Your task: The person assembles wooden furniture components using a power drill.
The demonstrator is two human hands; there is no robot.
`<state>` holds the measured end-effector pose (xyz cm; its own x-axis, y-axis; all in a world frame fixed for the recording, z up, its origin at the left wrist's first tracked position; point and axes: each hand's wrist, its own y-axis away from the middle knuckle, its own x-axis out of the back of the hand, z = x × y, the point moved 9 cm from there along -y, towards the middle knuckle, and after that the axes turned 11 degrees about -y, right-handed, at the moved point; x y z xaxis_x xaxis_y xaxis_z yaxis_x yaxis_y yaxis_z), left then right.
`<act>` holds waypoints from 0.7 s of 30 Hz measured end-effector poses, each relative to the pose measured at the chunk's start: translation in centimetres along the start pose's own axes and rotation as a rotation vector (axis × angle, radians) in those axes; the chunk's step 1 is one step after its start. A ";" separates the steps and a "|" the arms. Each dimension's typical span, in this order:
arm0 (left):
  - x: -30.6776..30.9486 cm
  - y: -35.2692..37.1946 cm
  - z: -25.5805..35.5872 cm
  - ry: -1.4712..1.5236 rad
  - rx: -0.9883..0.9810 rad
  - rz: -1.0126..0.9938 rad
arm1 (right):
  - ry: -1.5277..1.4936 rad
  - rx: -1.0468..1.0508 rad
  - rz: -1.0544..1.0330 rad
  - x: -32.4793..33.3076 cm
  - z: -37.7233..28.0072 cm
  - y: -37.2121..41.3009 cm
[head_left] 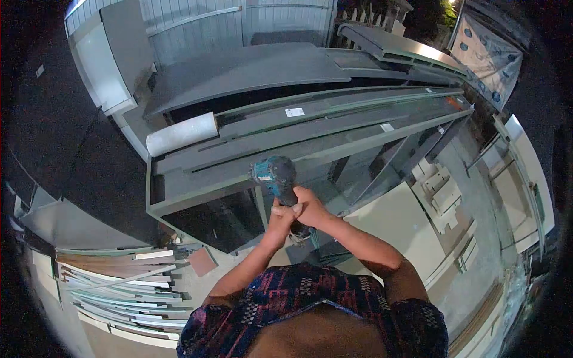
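A teal and black cordless drill [277,173] is held up in front of my chest, its head tilted to the upper left. My right hand [310,205] is wrapped round the handle. Just beside and below, my left hand [282,222] also closes on the handle, the two hands touching. The lower part of the drill is largely hidden behind my hands and wrists. Beyond the drill stands a long dark grey cabinet frame [250,173] with a green-grey rim and long boards lying along its top.
A roll of clear wrap [182,133] lies on the frame's left end. Stacked strips [125,292] cover the floor at lower left. Pale panels [391,227] and cut pieces [439,194] lie to the right. Behind the frame is a large grey board [239,68].
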<state>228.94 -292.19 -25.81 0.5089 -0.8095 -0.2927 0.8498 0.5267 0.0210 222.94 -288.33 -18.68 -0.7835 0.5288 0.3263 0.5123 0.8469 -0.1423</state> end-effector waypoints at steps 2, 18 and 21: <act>0.8 0.0 1.1 -0.290 0.005 -0.266 | -0.033 0.008 0.015 -0.1 0.2 0.0; 10.0 -5.3 10.9 -1.662 -0.394 0.596 | -0.492 -0.252 0.133 4.1 -0.1 3.0; 10.4 -5.6 10.9 -1.688 -0.382 0.695 | -0.487 -0.215 0.225 8.9 -0.4 3.3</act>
<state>230.97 -306.44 -18.55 0.4913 0.3056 0.8156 0.5056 0.6624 -0.5527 217.78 -280.79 -15.89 -0.6923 0.7026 -0.1647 0.7053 0.7070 0.0517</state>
